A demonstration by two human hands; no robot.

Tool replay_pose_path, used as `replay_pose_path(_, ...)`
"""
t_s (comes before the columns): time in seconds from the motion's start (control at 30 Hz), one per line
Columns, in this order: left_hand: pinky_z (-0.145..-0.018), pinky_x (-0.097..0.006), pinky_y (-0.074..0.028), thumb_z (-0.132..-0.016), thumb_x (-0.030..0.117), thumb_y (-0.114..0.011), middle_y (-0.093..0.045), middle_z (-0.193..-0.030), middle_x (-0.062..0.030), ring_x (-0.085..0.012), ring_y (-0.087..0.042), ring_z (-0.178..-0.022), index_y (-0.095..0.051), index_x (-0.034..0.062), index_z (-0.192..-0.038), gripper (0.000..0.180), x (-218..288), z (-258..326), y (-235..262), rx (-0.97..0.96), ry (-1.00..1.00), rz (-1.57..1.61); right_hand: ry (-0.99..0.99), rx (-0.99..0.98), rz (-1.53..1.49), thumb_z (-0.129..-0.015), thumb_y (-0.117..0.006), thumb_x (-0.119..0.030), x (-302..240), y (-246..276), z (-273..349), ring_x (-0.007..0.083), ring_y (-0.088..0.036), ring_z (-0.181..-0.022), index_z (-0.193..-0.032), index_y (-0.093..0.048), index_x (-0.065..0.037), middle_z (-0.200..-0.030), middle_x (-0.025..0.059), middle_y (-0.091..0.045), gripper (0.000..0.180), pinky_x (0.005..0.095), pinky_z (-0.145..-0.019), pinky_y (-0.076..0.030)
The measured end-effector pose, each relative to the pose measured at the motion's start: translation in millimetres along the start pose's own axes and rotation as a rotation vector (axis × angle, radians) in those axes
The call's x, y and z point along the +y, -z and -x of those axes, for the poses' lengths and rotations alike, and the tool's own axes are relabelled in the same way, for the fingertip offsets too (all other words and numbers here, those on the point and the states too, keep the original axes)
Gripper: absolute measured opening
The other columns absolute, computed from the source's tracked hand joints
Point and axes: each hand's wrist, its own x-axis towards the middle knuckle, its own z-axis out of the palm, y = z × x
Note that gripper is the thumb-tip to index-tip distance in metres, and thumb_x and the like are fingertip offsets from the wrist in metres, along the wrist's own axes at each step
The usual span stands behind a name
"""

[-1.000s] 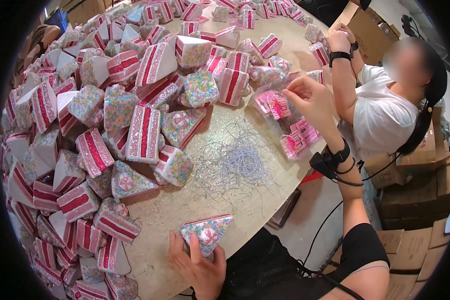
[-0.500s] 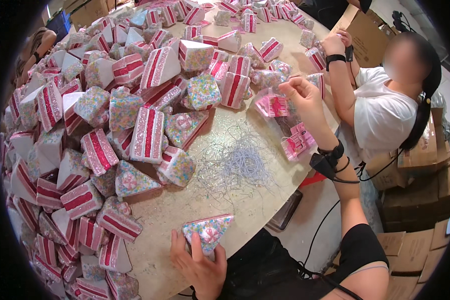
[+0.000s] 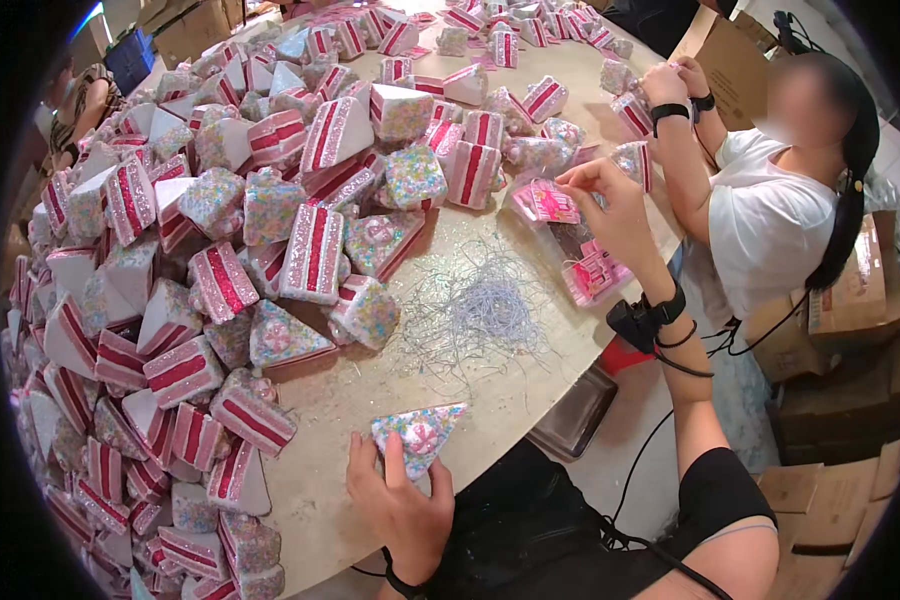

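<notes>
My left hand (image 3: 405,510) is closed round a toy cake slice (image 3: 425,432) at the table's near edge. The wedge lies with its sprinkle-covered top and pink-and-white swirl facing up. Over a clear plastic tray (image 3: 573,240) at the right, my right hand (image 3: 615,205) pinches a small pink tag (image 3: 553,203) between thumb and fingers. More pink tags (image 3: 592,272) lie in the tray's nearer part. Between the hands, a tangle of thin pale strings (image 3: 495,315) is spread on the glitter-strewn table (image 3: 335,430).
A large heap of similar cake slices (image 3: 195,290) covers the left and far table. At the right, a co-worker in a white shirt (image 3: 770,205) holds both hands over the table edge. Cardboard boxes (image 3: 840,400) stand beyond; a dark cable (image 3: 638,450) hangs beside my right arm.
My right hand has dipped slightly, and the pink tag now shows at its fingertips. The view has shifted a little; my left hand keeps its hold on the cake slice.
</notes>
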Motion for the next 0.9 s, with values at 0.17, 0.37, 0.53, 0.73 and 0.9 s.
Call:
replay_pose_path(0.17,-0.094,-0.056,-0.040,-0.073,0.008,-0.073,-0.048,-0.124,-0.0255,-0.0474,-0.048,-0.119,-0.037,0.0067,-0.137,0.074,0,-1,-1,0.006,0.002,-0.012,-0.031,-0.137,0.002,-0.085,-0.068,0.001,9,5,-9,0.0119,-0.068,-0.084,-0.092,-0.063,0.005,-0.089,0.0096,-0.071,0.009,0.0282,-0.080,-0.057)
replay_pose_path(0.37,-0.094,-0.057,-0.040,-0.073,0.008,-0.073,-0.048,-0.123,-0.0254,-0.0475,-0.049,-0.119,-0.036,0.0074,-0.139,0.075,1,-1,0,0.001,-0.003,-0.011,-0.074,-0.170,0.042,-0.085,-0.069,0.001,12,10,-16,0.0106,-0.067,-0.083,-0.092,-0.064,0.005,-0.086,0.0087,-0.070,0.009,0.0280,-0.079,-0.057)
replay_pose_path(0.53,-0.096,-0.055,-0.039,-0.075,0.006,-0.072,-0.048,-0.125,-0.0257,-0.0472,-0.048,-0.120,-0.036,0.0058,-0.139,0.074,0,-1,2,-0.012,-0.018,-0.006,-0.078,-0.253,-0.008,-0.085,-0.069,0.000,11,3,-21,0.0093,-0.066,-0.083,-0.092,-0.064,0.005,-0.086,0.0077,-0.069,0.009,0.0280,-0.079,-0.057)
replay_pose_path(0.73,-0.099,-0.054,-0.036,-0.078,0.004,-0.072,-0.047,-0.128,-0.0266,-0.0467,-0.046,-0.122,-0.036,0.0024,-0.139,0.071,2,-3,4,-0.028,-0.020,0.018,-0.053,-0.223,-0.076,-0.083,-0.069,0.002,22,-7,-19,0.0123,-0.067,-0.082,-0.090,-0.063,0.003,-0.084,0.0072,-0.068,0.009,0.0279,-0.076,-0.056)
replay_pose_path(0.9,-0.099,-0.054,-0.037,-0.077,0.003,-0.072,-0.047,-0.128,-0.0266,-0.0465,-0.046,-0.122,-0.036,0.0021,-0.139,0.071,3,-3,6,-0.041,-0.011,0.016,0.144,-0.166,0.165,-0.080,-0.070,0.001,19,-6,-20,0.0173,-0.067,-0.082,-0.088,-0.063,0.002,-0.084,0.0096,-0.068,0.010,0.0302,-0.073,-0.055)
